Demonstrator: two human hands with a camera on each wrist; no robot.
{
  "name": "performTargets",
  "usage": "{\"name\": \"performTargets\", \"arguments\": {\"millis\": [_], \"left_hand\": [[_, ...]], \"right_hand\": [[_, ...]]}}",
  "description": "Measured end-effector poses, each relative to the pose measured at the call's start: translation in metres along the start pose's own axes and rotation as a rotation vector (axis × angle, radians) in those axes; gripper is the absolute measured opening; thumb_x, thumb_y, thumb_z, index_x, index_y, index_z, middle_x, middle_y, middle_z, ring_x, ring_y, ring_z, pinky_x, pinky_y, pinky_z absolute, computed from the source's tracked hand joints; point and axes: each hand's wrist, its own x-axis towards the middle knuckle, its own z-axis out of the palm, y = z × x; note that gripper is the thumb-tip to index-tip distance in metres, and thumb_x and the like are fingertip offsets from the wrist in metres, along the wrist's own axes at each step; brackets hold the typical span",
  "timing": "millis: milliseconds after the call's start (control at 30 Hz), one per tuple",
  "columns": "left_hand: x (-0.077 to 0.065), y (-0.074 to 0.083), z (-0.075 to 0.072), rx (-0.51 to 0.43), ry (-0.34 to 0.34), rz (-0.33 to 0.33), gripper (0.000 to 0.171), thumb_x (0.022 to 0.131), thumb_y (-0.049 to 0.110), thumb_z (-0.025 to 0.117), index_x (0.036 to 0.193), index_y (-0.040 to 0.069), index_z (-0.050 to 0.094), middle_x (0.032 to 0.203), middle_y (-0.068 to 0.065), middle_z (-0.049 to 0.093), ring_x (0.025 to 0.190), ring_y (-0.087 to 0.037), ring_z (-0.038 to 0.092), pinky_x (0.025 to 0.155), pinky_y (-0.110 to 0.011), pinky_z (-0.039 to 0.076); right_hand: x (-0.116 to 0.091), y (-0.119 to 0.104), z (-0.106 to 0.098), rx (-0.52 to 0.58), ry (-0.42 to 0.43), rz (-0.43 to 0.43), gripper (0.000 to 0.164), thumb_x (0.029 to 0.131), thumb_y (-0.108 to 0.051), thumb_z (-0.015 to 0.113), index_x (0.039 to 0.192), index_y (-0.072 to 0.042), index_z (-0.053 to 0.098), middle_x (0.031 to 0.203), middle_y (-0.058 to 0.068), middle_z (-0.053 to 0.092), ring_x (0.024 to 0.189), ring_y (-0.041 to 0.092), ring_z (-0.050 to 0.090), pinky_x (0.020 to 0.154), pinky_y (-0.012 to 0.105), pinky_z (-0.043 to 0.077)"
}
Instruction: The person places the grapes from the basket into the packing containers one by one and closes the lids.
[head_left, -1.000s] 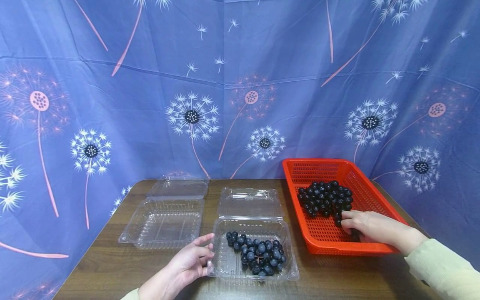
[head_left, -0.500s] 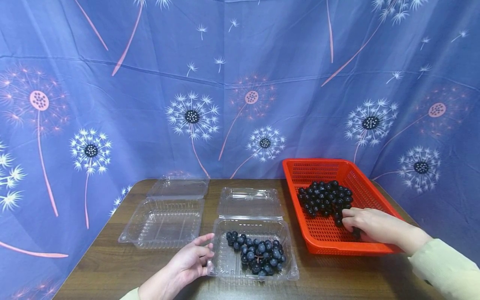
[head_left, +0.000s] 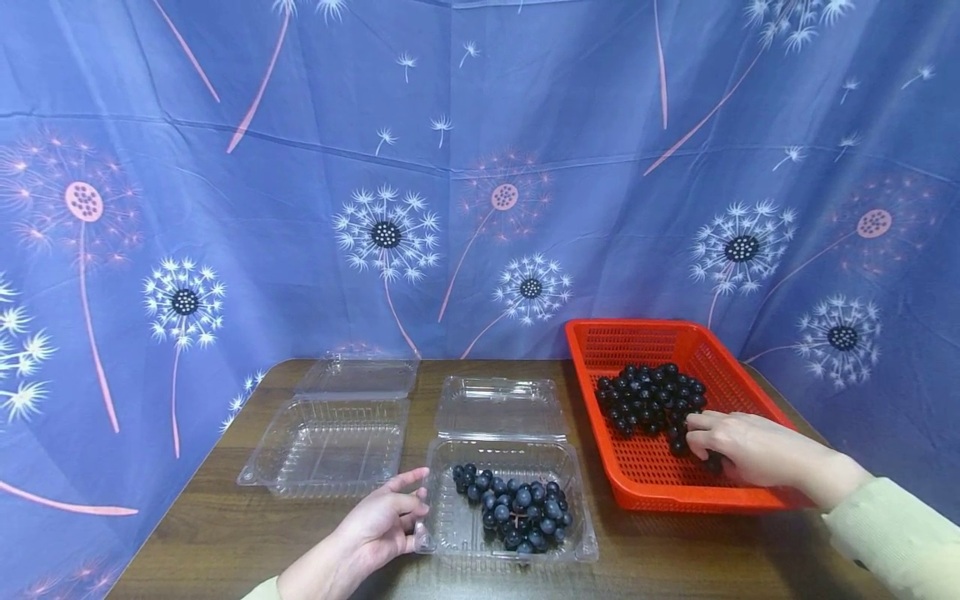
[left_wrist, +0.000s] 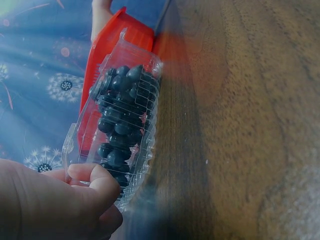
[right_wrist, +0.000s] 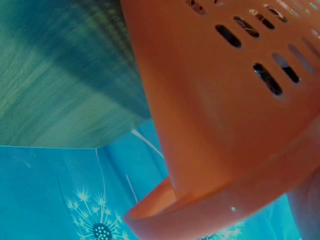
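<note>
My left hand is at the left rim of a clear plastic clamshell container, gripping its near left corner between thumb and fingers. Inside that container lies a bunch of dark grapes, also seen through its wall in the left wrist view. My right hand reaches over the near right rim of a red basket. Its curled fingers hold dark grapes low in the basket, partly hidden under the hand. More dark grapes lie heaped behind it. The basket wall hides the fingers in the right wrist view.
A second clear container, its lid folded back, stands on the wooden table at left. The middle container's lid also lies back. A blue dandelion-print cloth hangs behind the table.
My right hand has shifted slightly right and up in the basket, and the grapes beneath its fingers have moved a little with it. The left hand keeps its place at the container.
</note>
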Motion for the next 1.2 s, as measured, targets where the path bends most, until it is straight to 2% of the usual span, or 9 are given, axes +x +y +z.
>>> {"name": "performTargets", "arguments": {"millis": [533, 1033, 1200], "left_hand": [[0.000, 0.000, 0.000, -0.001, -0.002, 0.002, 0.063, 0.081, -0.009, 0.051, 0.139, 0.003, 0.028, 0.101, -0.001, 0.038, 0.076, -0.007, 0.041, 0.064, -0.017, 0.041], [0.001, -0.002, 0.000, -0.005, 0.022, 0.013, 0.060, 0.080, -0.009, 0.051, 0.136, 0.004, 0.034, 0.094, 0.003, 0.043, 0.072, -0.006, 0.043, 0.063, -0.019, 0.040], [0.000, -0.003, -0.001, -0.003, 0.015, 0.009, 0.063, 0.081, -0.009, 0.051, 0.139, 0.003, 0.028, 0.094, 0.003, 0.043, 0.072, -0.006, 0.043, 0.064, -0.019, 0.040]], "right_hand": [[0.009, 0.001, -0.010, 0.006, 0.015, -0.025, 0.046, 0.045, 0.004, 0.064, 0.074, -0.028, 0.045, 0.081, -0.018, 0.031, 0.068, 0.000, 0.035, 0.051, 0.016, 0.026], [0.022, -0.005, -0.026, 0.026, -0.019, -0.008, 0.045, 0.051, 0.003, 0.068, 0.075, -0.028, 0.046, 0.080, -0.017, 0.032, 0.066, -0.001, 0.034, 0.050, 0.017, 0.025], [0.024, -0.006, -0.030, 0.033, -0.036, 0.003, 0.044, 0.053, 0.003, 0.069, 0.075, -0.028, 0.046, 0.080, -0.017, 0.032, 0.066, -0.002, 0.034, 0.050, 0.017, 0.025]]}}
